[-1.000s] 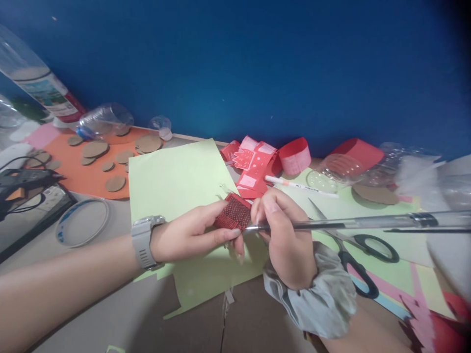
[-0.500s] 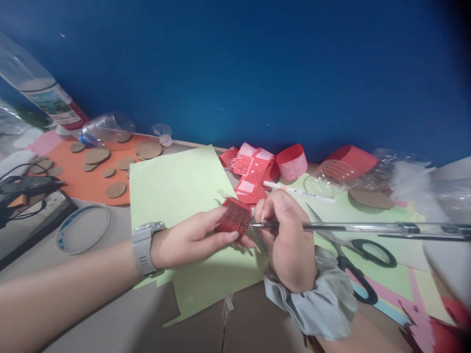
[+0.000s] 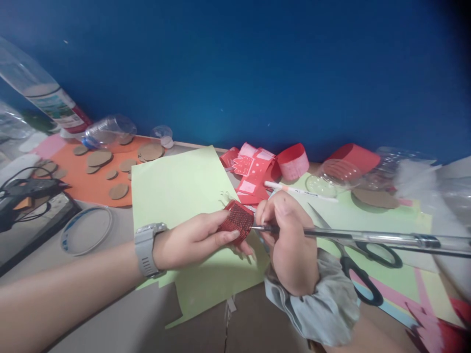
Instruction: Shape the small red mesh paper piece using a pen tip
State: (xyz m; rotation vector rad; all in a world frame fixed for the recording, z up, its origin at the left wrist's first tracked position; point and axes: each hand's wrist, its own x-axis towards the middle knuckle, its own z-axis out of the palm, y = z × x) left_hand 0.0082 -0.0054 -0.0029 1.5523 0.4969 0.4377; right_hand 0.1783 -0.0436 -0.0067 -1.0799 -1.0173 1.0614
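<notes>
Closest to me, a pale grey cloth band (image 3: 320,301) hides the right wrist. The right hand (image 3: 289,240) is curled tightly around a long clear-barrelled pen (image 3: 382,237), its far end cut off on the right; I can't tell whether the tip touches the small red piece with a dark dotted face (image 3: 241,219). That piece, its material unclear, is over the pale green paper sheet (image 3: 180,191), pinched by the left hand (image 3: 198,241), whose fingers cover part of it. The pen crosses in front of black-handled steel scissors (image 3: 346,265). Grey tabletop (image 3: 121,223) runs between the sheet's left edge and a thin whitish ring (image 3: 65,236). Farther back, clear plastic pieces (image 3: 338,174) overlap indistinctly, and a blue wall (image 3: 235,73) closes off the room behind.
</notes>
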